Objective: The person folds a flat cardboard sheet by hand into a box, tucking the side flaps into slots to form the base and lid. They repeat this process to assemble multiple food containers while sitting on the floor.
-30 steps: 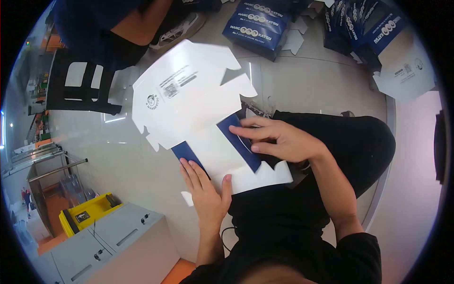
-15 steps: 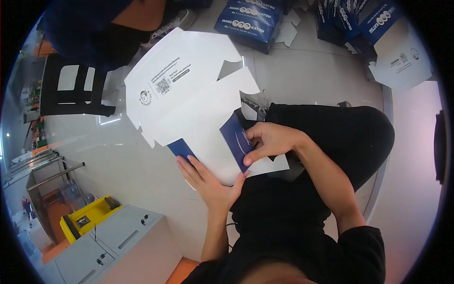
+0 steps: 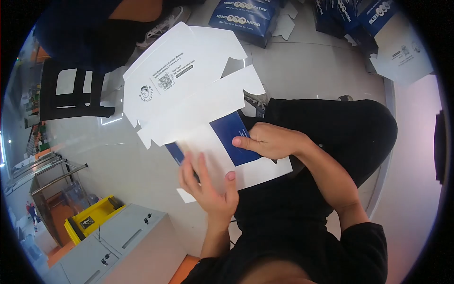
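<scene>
A partly folded cardboard box (image 3: 189,102), white inside with print and a QR code, rests over my lap. One blue side flap (image 3: 231,139) is folded over the white panel, my right hand (image 3: 272,141) gripping it with the thumb on top and the fingers hidden behind. My left hand (image 3: 210,187) hovers over or lightly touches the near white panel, its fingers spread and slightly blurred. Beside those fingertips, a second blue flap (image 3: 175,152) stands at the box's left edge.
Several stacked blue boxes (image 3: 243,21) sit on the floor ahead, with more folded boxes (image 3: 399,54) at the far right. A black stool (image 3: 75,90) and another person's leg and shoe (image 3: 165,28) are at upper left. Grey cabinets (image 3: 127,236) stand at lower left.
The right blue flap has folded further down over the white panel, with my right thumb moving up and left on it. My left hand has come off the left flap and spread its fingers.
</scene>
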The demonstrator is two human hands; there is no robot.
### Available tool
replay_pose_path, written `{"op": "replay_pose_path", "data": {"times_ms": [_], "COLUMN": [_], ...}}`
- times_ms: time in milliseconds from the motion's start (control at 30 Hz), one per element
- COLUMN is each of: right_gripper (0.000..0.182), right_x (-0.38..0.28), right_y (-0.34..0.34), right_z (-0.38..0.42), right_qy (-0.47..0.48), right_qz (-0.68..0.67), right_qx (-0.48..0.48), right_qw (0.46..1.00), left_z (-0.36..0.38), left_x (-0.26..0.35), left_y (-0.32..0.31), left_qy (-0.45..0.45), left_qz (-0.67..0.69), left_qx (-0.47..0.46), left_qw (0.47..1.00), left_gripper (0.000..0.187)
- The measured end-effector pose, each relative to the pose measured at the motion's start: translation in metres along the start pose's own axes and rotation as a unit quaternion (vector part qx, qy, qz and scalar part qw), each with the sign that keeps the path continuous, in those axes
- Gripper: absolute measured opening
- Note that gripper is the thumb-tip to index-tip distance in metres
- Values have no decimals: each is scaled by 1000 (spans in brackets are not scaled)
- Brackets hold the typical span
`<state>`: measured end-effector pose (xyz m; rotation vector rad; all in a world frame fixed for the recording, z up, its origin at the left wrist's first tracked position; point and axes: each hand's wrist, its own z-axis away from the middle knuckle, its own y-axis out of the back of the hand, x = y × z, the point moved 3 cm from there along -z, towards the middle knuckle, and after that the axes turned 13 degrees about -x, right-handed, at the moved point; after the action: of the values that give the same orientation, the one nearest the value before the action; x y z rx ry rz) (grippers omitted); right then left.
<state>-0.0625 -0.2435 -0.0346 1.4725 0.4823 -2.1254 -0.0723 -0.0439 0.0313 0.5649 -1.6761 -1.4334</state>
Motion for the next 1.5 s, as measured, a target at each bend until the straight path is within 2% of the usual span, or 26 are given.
{"op": "replay_pose_path", "data": {"times_ms": [33, 100, 133, 200, 267, 300, 333, 367, 400, 533, 567, 600, 667, 733, 800, 867, 933, 1000, 1033, 1067, 1133, 1167, 1200, 1267, 1367, 1500], "right_gripper": [77, 75, 69, 67, 67, 83, 83, 92, 101, 117, 120, 107, 94, 84, 83, 73, 74, 80, 74, 74, 58, 42, 39, 39, 36, 32], "right_x": [-2, -3, -2, -5, -3, -3, -4, -13, -23, -43, -51, -36, -62, -66, -63, -61, -60, -63, -58, -50, -55, -57, -60, -68, -72, -70], "right_y": [1, 1, 1, -2, -3, 2, 3, 6, 10, 12, 12, 8, 12, 2, 0, -1, 0, 3, 0, 0, -5, -5, -7, -5, -6, 1], "right_z": [2, 8, 11, 23, 40, 43, 47, 53, 58, 61, 65, 67, 89, 89, 84, 83, 88, 96, 96, 90, 97, 101, 103, 105, 105, 108], "right_qy": [11, 23, 32, 42, 4, 75, 79, 164, 247, 394, 232, 421, 377, 282, 259, 230, 223, 255, 317, 315, 446, 460, 438, 422, 399, 368], "right_qz": [-7, -11, -70, -126, -404, -444, -442, -413, -380, -384, -445, -398, -73, 118, 148, 226, 243, 97, 72, 72, 258, 312, 356, 387, 413, 442], "right_qx": [-18, -37, -37, -32, 83, 12, 12, 20, 28, -34, 38, 0, 128, 210, 229, 242, 271, 271, 340, 347, 490, 505, 511, 506, 506, 493], "right_qw": [1000, 999, 996, 991, 911, 893, 894, 896, 891, 834, 864, 815, 915, 929, 926, 915, 904, 923, 883, 880, 703, 660, 648, 645, 644, 652], "left_z": [-6, -28, -37, -51, -66, -73, -79, -84, -87, -102, -102, -103, -104, -106, -108, -112, -120, -128, -130, -132, -130, -127, -124, -120, -107, -93], "left_x": [5, 23, 30, 35, 31, 27, 27, 33, 33, 32, 31, 32, 34, 41, 45, 49, 45, 42, 41, 41, 48, 49, 51, 54, 46, 52], "left_y": [1, -6, -6, -8, -5, -4, -1, 8, 9, 17, 19, 21, 21, 23, 24, 26, 29, 32, 33, 33, 37, 39, 42, 43, 50, 57], "left_qy": [0, -24, -26, 48, 34, 73, 111, 105, 100, 89, 106, 94, 86, 69, 57, 4, 5, 4, -3, -8, -16, -39, -61, -65, -64, -113], "left_qz": [-3, 175, 175, 393, 422, 521, 612, 620, 618, 704, 733, 734, 751, 769, 781, 720, 711, 701, 756, 805, 814, 816, 818, 810, 732, 720], "left_qx": [-2, -4, -2, 5, 25, -8, -40, -38, -34, 45, 66, 59, 48, 19, -7, -57, -88, -116, -113, -111, -109, -88, -67, -60, 39, 51], "left_qw": [1000, 984, 984, 918, 906, 850, 782, 777, 779, 703, 669, 671, 653, 636, 622, 692, 698, 703, 645, 583, 570, 570, 568, 580, 677, 683], "left_gripper": [83, 74, 74, 78, 67, 58, 50, 35, 35, 35, 35, 35, 36, 36, 36, 37, 38, 39, 41, 44, 47, 47, 48, 49, 51, 44]}}
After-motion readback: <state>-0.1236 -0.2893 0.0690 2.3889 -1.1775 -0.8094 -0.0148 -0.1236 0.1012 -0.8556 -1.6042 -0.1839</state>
